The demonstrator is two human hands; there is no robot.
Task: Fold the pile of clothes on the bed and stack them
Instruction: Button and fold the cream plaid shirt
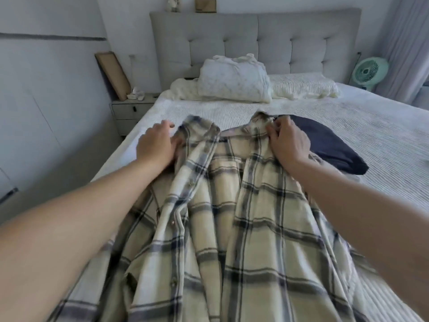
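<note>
- Plaid shirt (232, 217) lies spread on the bed (348, 117).
- Right hand (289, 141) pinches its far-right collar.
- Left hand (157, 145), fingers (168, 125) relaxed, touches the far-left shoulder.

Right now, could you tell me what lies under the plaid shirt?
The plaid shirt lies on the bed; its right shoulder overlaps a dark navy garment. Anything else beneath is covered.

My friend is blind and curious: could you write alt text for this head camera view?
A person spreads a plaid shirt on a bed; the right hand pinches the collar, the left hand rests on the shoulder. A folded dark garment lies beside the shirt, pillows behind.
</note>
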